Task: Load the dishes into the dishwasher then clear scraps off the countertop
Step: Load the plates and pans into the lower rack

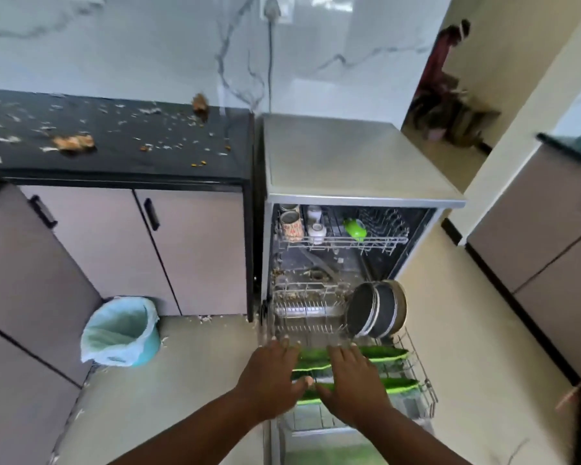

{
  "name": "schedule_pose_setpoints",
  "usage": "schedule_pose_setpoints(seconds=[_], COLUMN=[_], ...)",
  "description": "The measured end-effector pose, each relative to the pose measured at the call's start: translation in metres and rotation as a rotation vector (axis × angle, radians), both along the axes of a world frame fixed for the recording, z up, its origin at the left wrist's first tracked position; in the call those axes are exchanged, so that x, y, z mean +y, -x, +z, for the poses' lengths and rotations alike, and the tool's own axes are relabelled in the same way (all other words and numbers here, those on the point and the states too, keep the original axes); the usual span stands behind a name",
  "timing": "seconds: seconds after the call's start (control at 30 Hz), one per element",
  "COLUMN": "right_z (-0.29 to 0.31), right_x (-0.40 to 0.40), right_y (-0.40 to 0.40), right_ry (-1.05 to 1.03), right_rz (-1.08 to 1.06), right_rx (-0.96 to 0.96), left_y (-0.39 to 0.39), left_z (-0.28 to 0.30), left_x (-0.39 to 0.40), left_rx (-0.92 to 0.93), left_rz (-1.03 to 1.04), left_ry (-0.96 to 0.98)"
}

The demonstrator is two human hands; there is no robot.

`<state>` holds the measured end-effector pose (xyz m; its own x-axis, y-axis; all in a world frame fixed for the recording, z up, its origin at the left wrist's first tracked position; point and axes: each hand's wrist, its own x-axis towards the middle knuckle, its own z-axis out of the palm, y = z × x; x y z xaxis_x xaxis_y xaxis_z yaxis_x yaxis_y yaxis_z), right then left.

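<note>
Both hands — left (pixel 271 374) and right (pixel 351 380) — lie flat and open on the green plates (pixel 388 354) at lower middle, steadying them upright in the rack (pixel 420 370).

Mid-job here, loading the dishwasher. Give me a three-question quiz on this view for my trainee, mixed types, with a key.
1. True or false: the lower rack is pulled out of the dishwasher.
2. Where do the green plates stand? A) upper rack B) lower rack C) countertop
3. Fill in: the scraps lie on the black ____.

Key
1. True; the left hand and right hand reach over it with straight fingers.
2. B; the upper rack holds cups and a small green item.
3. Countertop.
</note>
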<state>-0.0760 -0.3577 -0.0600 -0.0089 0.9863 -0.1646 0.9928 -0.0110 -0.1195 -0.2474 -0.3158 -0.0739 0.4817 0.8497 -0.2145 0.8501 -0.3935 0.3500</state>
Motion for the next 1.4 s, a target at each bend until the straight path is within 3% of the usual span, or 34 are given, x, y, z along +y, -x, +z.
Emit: schedule_pose_setpoints(seconds=[0.1,0.27,0.63,1.1,1.4], right_z=[0.021,0.057,0.110,0.120,0.131], right_x=[-0.009,-0.030,0.005,0.117,0.155], right_y=[0.014,0.049,0.162,0.458,0.592], right_ry=[0.080,0.030,-0.030,-0.042,-0.042], right_rz=[0.041,0.050,0.195,0.541,0.768], right_rx=[-0.005,0.025,0.035,0.067,0.072], left_y=[0.026,0.072,0.194,0.486,0.596], left_z=[0.014,0.056,0.098,0.104,0.110], left_x=[-0.022,-0.045,-0.040,0.000,0.011], left_rx=[0.038,0.073,-0.034,0.068,0.082], left_rz=[0.093,0.149,0.413,0.783,0.990], left_ry=[-0.004,-0.016,-0.080,-0.106,-0.138])
